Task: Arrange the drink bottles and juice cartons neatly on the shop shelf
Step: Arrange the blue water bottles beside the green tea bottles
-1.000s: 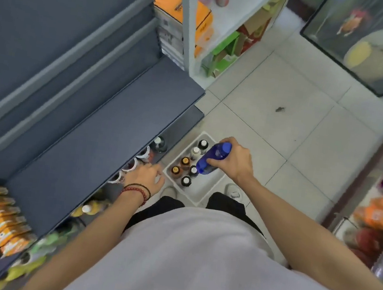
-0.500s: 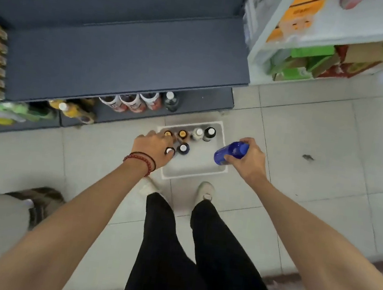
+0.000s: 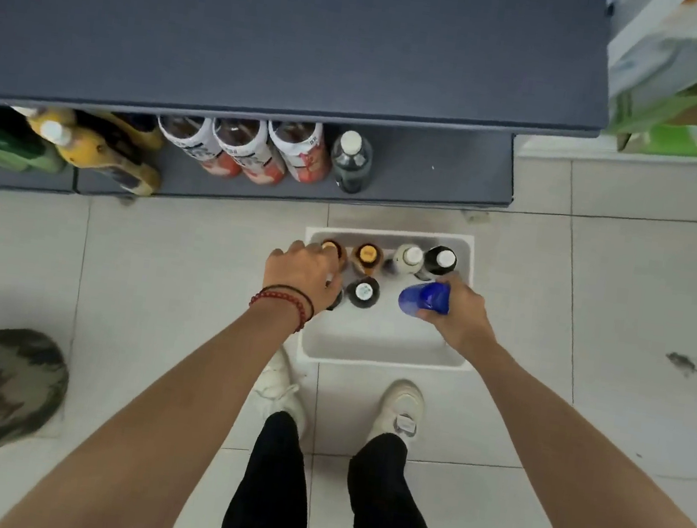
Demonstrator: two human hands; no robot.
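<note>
I see my right hand (image 3: 461, 318) curled round a blue bottle (image 3: 424, 299), tipped over the white bin (image 3: 380, 347) on the floor; my left hand (image 3: 301, 275) sits on the bin bottles (image 3: 367, 257) at the left side; its fingers are hidden, so I cannot tell if it grips one; the low shelf (image 3: 438, 178) is just behind.

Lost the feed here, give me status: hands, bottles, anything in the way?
Right hand grips blue bottle over crate. Left hand on bottles at crate's left end, grip hidden. Nothing between crate and bottom shelf.
</note>
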